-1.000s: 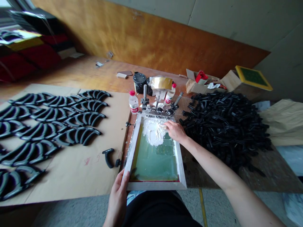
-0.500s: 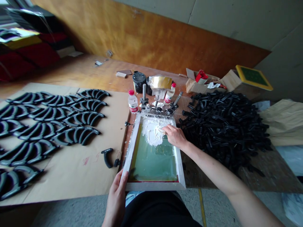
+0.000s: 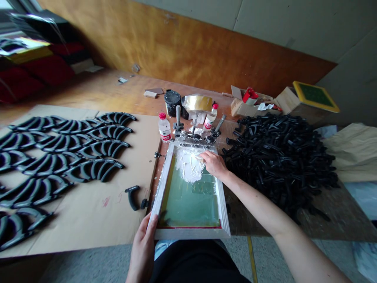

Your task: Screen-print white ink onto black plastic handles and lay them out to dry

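Left hand (image 3: 144,243) grasps the near-left corner of the white-framed green-mesh printing screen (image 3: 191,234), which lies flat at the near edge of the wooden desk (image 3: 97,90). Right hand (image 3: 214,164) rests clenched at the far end, fingertips in the white paste (image 3: 187,165). Whether it holds a tool cannot be told. Judged step: working paste over the mesh. A pull across it calls for a steadied frame and even pressure. Beyond lies a heap of black plastic parts (image 3: 279,157).

Screen frame (image 3: 191,234), on the surface (image 3: 118,98) — left grip (image 3: 144,245) clasped its near left corner, right grip (image 3: 214,164) rested at the white paste (image 3: 187,167) on the mesh (image 3: 188,204); black parts (image 3: 282,157) heaped just right.
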`<state>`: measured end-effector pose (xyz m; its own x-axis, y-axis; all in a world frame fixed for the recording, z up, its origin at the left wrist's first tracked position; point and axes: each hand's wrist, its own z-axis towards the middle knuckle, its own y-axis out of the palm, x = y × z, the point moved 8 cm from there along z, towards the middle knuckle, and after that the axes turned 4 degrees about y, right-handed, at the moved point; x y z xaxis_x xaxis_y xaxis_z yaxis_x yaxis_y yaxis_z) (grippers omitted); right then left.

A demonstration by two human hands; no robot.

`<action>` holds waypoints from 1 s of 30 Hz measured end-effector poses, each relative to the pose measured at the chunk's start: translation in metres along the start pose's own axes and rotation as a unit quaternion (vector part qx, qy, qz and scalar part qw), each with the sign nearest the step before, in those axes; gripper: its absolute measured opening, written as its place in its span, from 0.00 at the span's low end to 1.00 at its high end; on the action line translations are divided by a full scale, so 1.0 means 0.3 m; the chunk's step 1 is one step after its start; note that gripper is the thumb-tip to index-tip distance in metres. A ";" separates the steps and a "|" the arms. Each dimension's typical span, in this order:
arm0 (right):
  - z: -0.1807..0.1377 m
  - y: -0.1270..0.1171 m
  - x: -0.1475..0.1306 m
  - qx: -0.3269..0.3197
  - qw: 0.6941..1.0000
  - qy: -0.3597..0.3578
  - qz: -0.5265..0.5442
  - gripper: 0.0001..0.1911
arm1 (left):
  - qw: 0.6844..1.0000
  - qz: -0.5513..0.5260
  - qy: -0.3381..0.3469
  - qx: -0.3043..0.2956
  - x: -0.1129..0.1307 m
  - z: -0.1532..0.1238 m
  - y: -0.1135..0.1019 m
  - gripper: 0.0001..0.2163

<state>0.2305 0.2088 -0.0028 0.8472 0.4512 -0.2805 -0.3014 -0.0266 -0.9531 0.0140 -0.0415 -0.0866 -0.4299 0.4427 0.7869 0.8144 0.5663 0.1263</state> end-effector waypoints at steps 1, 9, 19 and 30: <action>-0.017 -0.019 0.021 0.013 1.000 -0.004 0.024 0.17 | 1.000 -0.003 -0.003 -0.001 -0.003 0.000 0.001 0.34; -0.029 -0.022 0.149 0.084 0.991 0.014 0.104 0.21 | 1.000 -0.009 -0.010 0.002 -0.011 0.001 0.005 0.33; -0.010 -0.009 0.097 0.047 0.993 -0.008 0.105 0.24 | 1.000 0.013 -0.001 0.000 0.020 -0.012 0.008 0.32; 0.060 0.044 0.036 0.052 0.992 0.002 0.117 0.25 | 1.000 0.000 -0.004 -0.009 0.032 -0.022 0.016 0.31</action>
<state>0.2279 0.2294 -0.0163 0.7504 0.4408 -0.4925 -0.5331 -0.0370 -0.8453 0.0163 -0.0391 -0.0744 -0.4330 0.4479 0.7822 0.8213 0.5536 0.1376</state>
